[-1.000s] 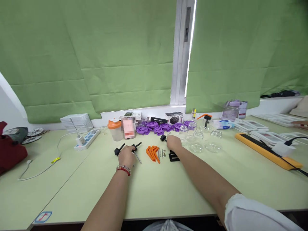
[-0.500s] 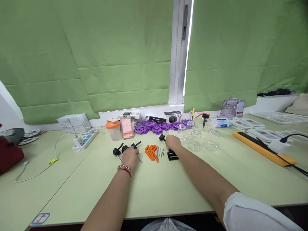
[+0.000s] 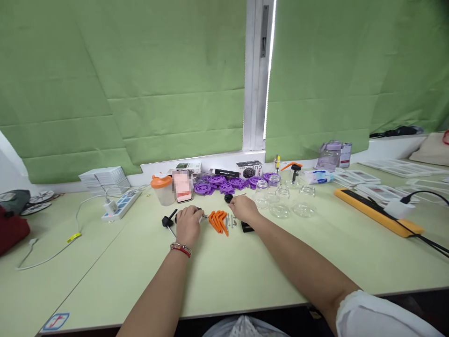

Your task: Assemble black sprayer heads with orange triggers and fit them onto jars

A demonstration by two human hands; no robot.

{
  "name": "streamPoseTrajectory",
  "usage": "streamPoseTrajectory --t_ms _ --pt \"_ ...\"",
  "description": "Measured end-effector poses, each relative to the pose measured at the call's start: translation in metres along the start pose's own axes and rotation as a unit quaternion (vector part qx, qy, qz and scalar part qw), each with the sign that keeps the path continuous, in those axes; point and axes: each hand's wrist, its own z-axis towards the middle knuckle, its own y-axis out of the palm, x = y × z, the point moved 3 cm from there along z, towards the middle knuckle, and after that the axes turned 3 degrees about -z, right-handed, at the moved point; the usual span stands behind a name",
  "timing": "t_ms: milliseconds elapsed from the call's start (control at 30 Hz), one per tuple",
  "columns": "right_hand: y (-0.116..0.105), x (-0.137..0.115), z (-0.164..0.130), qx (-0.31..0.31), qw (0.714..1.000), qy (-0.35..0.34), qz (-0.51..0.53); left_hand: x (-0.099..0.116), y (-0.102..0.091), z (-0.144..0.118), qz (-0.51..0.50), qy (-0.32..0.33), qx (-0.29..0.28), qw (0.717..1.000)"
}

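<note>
My left hand (image 3: 188, 226) has its fingers curled down on a black part with a metal rod, mostly hidden beneath them. To its left lies a similar black part with a rod (image 3: 168, 221). My right hand (image 3: 244, 209) is closed on a black round-headed part (image 3: 228, 199), its head poking out past the fingertips. Between my hands lie stacked orange crank-shaped handles (image 3: 218, 222) and, beside them, several thin metal screws (image 3: 229, 221). Flat black pieces (image 3: 247, 227) sit under my right wrist, partly covered.
Purple plastic parts (image 3: 226, 183) line the back, near a lidded cup (image 3: 163, 189) and a phone (image 3: 183, 187). Glass jars (image 3: 279, 206) stand right of my right hand. A yellow power strip (image 3: 377, 213) is farther right, a white one (image 3: 121, 205) at left.
My right hand has moved a little left with the black round-headed part. My left hand has shifted over a black part that showed more before. The view has turned slightly.
</note>
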Motion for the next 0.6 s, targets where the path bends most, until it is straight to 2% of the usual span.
streamPoseTrajectory --t_ms 133,233,300,400,467,567,600 --pt "-0.006 -0.022 -0.014 0.011 0.985 -0.097 0.143 0.008 -0.01 -0.001 0.011 0.033 0.066 0.997" --pt "-0.008 -0.044 -0.029 -0.01 0.946 -0.187 0.263 0.017 -0.014 -0.002 0.029 0.069 0.084 0.994" --pt "-0.008 -0.054 -0.036 -0.016 0.938 -0.199 0.283 0.024 -0.016 -0.004 0.038 0.092 0.086 0.991" --pt "-0.008 -0.055 -0.038 0.003 0.947 -0.172 0.27 0.03 -0.017 -0.005 0.028 0.111 0.082 0.99" --pt "-0.008 -0.048 -0.035 0.005 0.945 -0.132 0.298 0.029 -0.017 -0.005 -0.006 0.094 0.096 0.991" --pt "-0.004 -0.034 -0.028 -0.042 0.908 -0.031 0.415 0.018 -0.015 -0.005 -0.127 0.007 0.129 0.983" --pt "-0.002 -0.03 -0.026 -0.061 0.89 -0.007 0.453 0.014 -0.012 -0.005 -0.194 -0.03 0.117 0.974"
